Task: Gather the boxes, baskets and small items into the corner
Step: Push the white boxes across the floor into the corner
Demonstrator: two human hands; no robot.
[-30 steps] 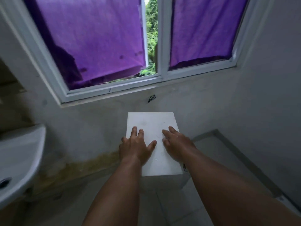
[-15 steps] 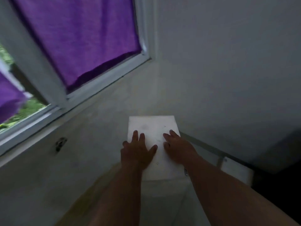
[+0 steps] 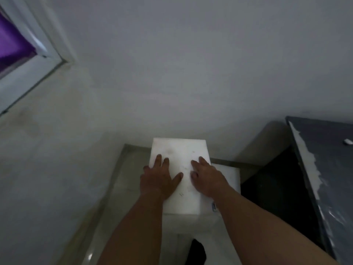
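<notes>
Two flat palms on one white box close to the wall corner.

Left hand and right hand laid side by side on the lid, fingers straight, gripping nothing. Just behind on the right, a second white box, partly hidden by the right hand. Further right, blocking that side, one dark cabinet with one small white object on top. Upper left, one window frame with one purple cloth.

Left hand and right hand lie flat, palms down.
</notes>
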